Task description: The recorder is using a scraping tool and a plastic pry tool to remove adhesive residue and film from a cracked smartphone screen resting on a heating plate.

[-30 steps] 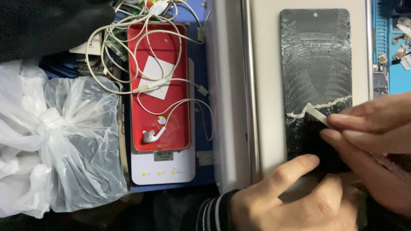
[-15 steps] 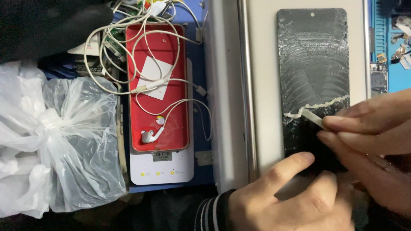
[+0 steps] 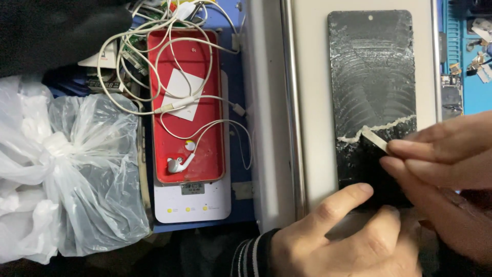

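A black phone screen panel (image 3: pixel 371 87) lies face up on a pale flat plate (image 3: pixel 312 92), its surface smeared with whitish glue residue. A rolled ridge of residue crosses it at about two thirds of its length. My right hand (image 3: pixel 446 169) pinches a small flat pale scraper (image 3: pixel 374 139) whose tip rests on that ridge. Below the ridge the glass looks darker and cleaner. My left hand (image 3: pixel 353 236) presses the panel's near end with thumb and fingers, holding it flat. A striped cuff shows at that wrist.
A red mat (image 3: pixel 187 102) on a white device carries tangled white earphone cables and an earbud (image 3: pixel 177 164). A knotted clear plastic bag (image 3: pixel 61 174) fills the left. A blue work mat (image 3: pixel 469 56) with small parts lies at the right edge.
The scraper and the residue ridge have shifted slightly up the panel, away from me. My left hand stays pressed on the near end.
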